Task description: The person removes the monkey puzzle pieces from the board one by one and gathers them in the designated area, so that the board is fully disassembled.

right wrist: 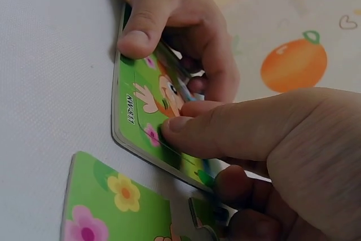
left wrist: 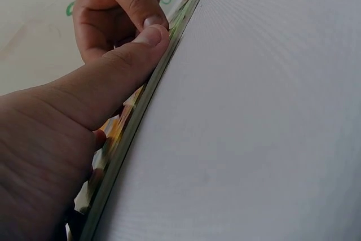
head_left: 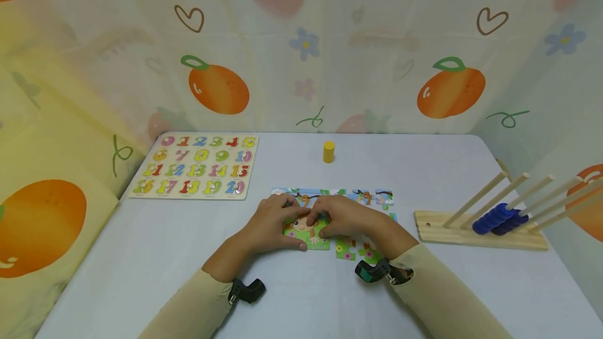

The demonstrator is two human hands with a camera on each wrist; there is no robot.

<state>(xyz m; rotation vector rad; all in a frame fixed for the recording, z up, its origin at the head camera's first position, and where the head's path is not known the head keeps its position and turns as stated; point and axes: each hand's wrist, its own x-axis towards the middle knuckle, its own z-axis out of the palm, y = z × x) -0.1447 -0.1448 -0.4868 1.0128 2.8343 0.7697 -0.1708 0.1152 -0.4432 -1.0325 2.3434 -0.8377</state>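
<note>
A small jigsaw puzzle board [head_left: 321,245] with a green cartoon picture lies under both hands. My left hand [head_left: 268,225] holds its left side, thumb along the near edge and fingers bent over the picture. In the right wrist view that thumb [right wrist: 135,42] lies on the board's green border. From the right, my right hand [head_left: 350,217] reaches over; its thumb [right wrist: 179,129] and index finger press on the picture beside a pink flower, the other fingers bent below. Loose puzzle pieces [head_left: 346,249] lie just right of the board, partly hidden by the right hand and forearm.
A number board [head_left: 195,164] with figures up to 20 lies at the back left. Beyond the puzzle stands a yellow cylinder [head_left: 328,152]. On the right is a wooden peg stand [head_left: 433,224] with blue rings [head_left: 492,218]. A fruit-print curtain [head_left: 358,67] hangs behind the table.
</note>
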